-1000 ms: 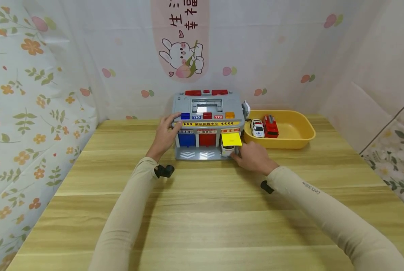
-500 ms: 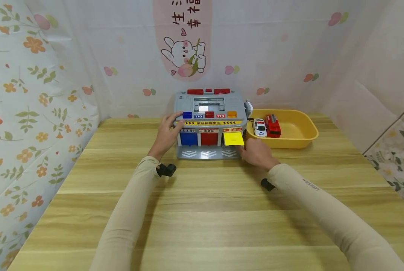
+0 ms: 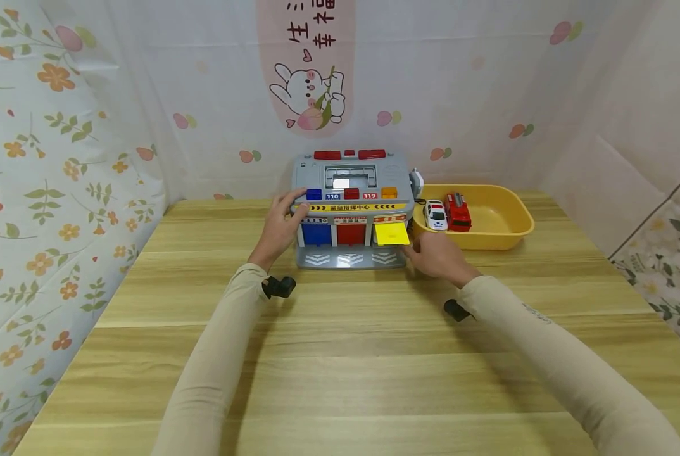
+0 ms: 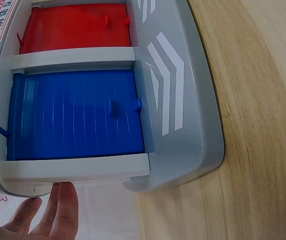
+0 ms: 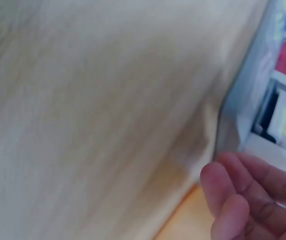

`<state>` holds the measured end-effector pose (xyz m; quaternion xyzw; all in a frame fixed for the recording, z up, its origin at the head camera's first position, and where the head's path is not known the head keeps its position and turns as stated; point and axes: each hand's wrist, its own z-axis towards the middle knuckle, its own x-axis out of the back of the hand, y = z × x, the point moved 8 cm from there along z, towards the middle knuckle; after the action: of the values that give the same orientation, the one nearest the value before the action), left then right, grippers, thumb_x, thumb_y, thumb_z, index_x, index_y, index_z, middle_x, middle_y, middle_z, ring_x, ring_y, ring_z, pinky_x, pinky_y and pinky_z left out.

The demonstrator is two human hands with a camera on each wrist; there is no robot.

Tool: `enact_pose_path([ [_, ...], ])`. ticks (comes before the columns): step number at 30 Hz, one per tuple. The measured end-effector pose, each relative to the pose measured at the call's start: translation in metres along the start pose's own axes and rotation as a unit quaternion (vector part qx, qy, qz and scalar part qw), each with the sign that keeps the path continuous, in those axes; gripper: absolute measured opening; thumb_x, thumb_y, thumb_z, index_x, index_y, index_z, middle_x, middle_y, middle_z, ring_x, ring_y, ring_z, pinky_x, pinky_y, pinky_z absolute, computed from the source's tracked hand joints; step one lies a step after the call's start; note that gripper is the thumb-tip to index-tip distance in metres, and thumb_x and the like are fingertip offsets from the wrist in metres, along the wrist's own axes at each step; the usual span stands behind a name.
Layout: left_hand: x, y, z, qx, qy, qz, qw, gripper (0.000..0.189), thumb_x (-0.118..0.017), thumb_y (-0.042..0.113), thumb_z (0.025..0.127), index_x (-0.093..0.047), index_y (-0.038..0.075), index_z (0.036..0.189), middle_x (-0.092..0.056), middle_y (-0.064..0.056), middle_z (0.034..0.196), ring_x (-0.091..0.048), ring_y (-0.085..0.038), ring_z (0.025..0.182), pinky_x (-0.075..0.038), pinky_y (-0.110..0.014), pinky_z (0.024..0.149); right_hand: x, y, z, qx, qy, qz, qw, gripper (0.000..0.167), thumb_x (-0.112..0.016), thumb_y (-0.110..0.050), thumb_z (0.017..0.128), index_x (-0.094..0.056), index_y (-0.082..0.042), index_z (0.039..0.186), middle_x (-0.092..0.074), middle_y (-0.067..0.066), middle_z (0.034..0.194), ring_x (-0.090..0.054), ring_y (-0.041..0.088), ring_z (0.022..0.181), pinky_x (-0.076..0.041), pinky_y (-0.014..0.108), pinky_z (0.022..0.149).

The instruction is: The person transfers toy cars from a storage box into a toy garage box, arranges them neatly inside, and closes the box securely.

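Note:
A grey toy emergency garage [image 3: 310, 175] stands near the table's back edge. Its blue door [image 4: 78, 115] and red door [image 4: 78, 27] are down, while the yellow door [image 3: 392, 234] is raised and juts forward. Behind that doorway, a white toy vehicle [image 5: 284, 116] shows in the right wrist view. My left hand [image 3: 278, 229] grips the garage's upper left corner, thumb in front, with fingertips against the side wall. My right hand [image 3: 438, 257] is at the right front corner, just beside the yellow door, its fingers loosely bent around nothing.
A yellow bin [image 3: 491, 241] sits right of the garage, holding a white toy police car [image 3: 436, 216] and a red toy fire engine [image 3: 458, 213]. Printed cloth [image 3: 214, 76] hangs behind and at both sides of the wooden table [image 3: 340, 354].
The white toy vehicle has gone inward under the yellow door, out of sight in the head view. My right hand has drawn slightly right, away from the doorway. The left hand keeps its hold.

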<state>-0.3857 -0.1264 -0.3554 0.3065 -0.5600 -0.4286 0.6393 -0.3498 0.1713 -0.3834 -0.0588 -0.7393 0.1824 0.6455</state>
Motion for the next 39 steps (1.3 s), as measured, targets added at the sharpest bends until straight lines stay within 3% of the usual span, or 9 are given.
enact_pose_path([
  [4, 0.0, 0.001, -0.001, -0.001, 0.001, -0.001, 1.0, 0.049, -0.047, 0.04, 0.104, -0.046, 0.025, 0.15, -0.03, -0.014, 0.158, -0.042, -0.032, 0.127, -0.042, -0.054, 0.11, 0.017, -0.003, -0.005, 0.017, 0.054, 0.001, 0.9984, 0.035, -0.059, -0.031, 0.098, -0.076, -0.001, 0.093, -0.064, 0.006, 0.068, -0.055, 0.021, 0.065, -0.04, 0.026, 0.055],
  [10, 0.0, 0.002, -0.002, -0.002, 0.0, -0.001, 1.0, 0.049, -0.048, 0.041, 0.104, -0.046, 0.025, 0.15, -0.03, -0.014, 0.158, -0.042, -0.031, 0.126, -0.042, -0.053, 0.108, 0.049, -0.011, -0.016, 0.041, 0.173, 0.018, 0.9839, 0.035, -0.061, -0.032, 0.098, -0.074, 0.0, 0.093, -0.071, 0.014, 0.077, -0.06, 0.027, 0.07, -0.046, 0.033, 0.06],
  [13, 0.001, 0.002, -0.001, -0.003, -0.001, 0.002, 1.0, 0.05, -0.047, 0.041, 0.104, -0.045, 0.025, 0.151, -0.03, -0.013, 0.158, -0.042, -0.031, 0.126, -0.042, -0.051, 0.108, 0.063, -0.02, -0.019, 0.056, 0.208, 0.047, 0.9755, 0.038, -0.064, -0.033, 0.096, -0.068, 0.003, 0.107, -0.07, 0.019, 0.099, -0.061, 0.032, 0.086, -0.052, 0.042, 0.074],
  [17, 0.003, 0.001, 0.0, -0.003, 0.001, 0.002, 1.0, 0.05, -0.048, 0.042, 0.104, -0.045, 0.025, 0.151, -0.031, -0.013, 0.158, -0.042, -0.031, 0.126, -0.042, -0.052, 0.109, 0.07, -0.034, -0.017, 0.091, 0.194, 0.087, 0.973, 0.061, -0.07, -0.033, 0.092, -0.051, 0.004, 0.136, -0.05, 0.025, 0.138, -0.046, 0.038, 0.121, -0.045, 0.056, 0.101],
  [20, 0.002, 0.0, 0.0, 0.001, 0.002, -0.001, 1.0, 0.05, -0.048, 0.042, 0.103, -0.046, 0.024, 0.151, -0.03, -0.013, 0.159, -0.042, -0.032, 0.128, -0.042, -0.054, 0.11, 0.07, -0.043, -0.014, 0.112, 0.173, 0.089, 0.9745, 0.079, -0.076, -0.032, 0.087, -0.038, 0.001, 0.148, -0.035, 0.025, 0.152, -0.032, 0.041, 0.137, -0.038, 0.061, 0.112],
  [29, -0.001, 0.003, 0.0, 0.002, -0.003, 0.009, 1.0, 0.05, -0.047, 0.041, 0.104, -0.045, 0.023, 0.151, -0.029, -0.013, 0.16, -0.04, -0.033, 0.13, -0.04, -0.055, 0.112, 0.052, -0.042, -0.001, 0.126, 0.13, 0.068, 0.9811, 0.103, -0.088, -0.031, 0.075, -0.029, 0.001, 0.154, -0.02, 0.024, 0.161, -0.018, 0.043, 0.147, -0.024, 0.064, 0.119],
  [35, -0.001, 0.002, 0.0, 0.001, 0.001, 0.007, 1.0, 0.05, -0.047, 0.041, 0.104, -0.045, 0.023, 0.151, -0.029, -0.012, 0.16, -0.04, -0.033, 0.13, -0.04, -0.054, 0.112, 0.045, -0.039, 0.011, 0.13, 0.154, 0.067, 0.9772, 0.113, -0.094, -0.03, 0.067, -0.027, -0.001, 0.154, -0.015, 0.023, 0.163, -0.013, 0.045, 0.148, -0.014, 0.067, 0.12],
  [39, -0.001, 0.001, 0.0, 0.004, 0.0, 0.004, 1.0, 0.05, -0.047, 0.041, 0.104, -0.046, 0.023, 0.15, -0.029, -0.012, 0.16, -0.04, -0.032, 0.129, -0.041, -0.053, 0.111, 0.041, -0.036, 0.018, 0.137, 0.187, 0.043, 0.9719, 0.117, -0.097, -0.032, 0.062, -0.029, -0.003, 0.153, -0.016, 0.022, 0.162, -0.012, 0.045, 0.148, -0.017, 0.068, 0.118],
])
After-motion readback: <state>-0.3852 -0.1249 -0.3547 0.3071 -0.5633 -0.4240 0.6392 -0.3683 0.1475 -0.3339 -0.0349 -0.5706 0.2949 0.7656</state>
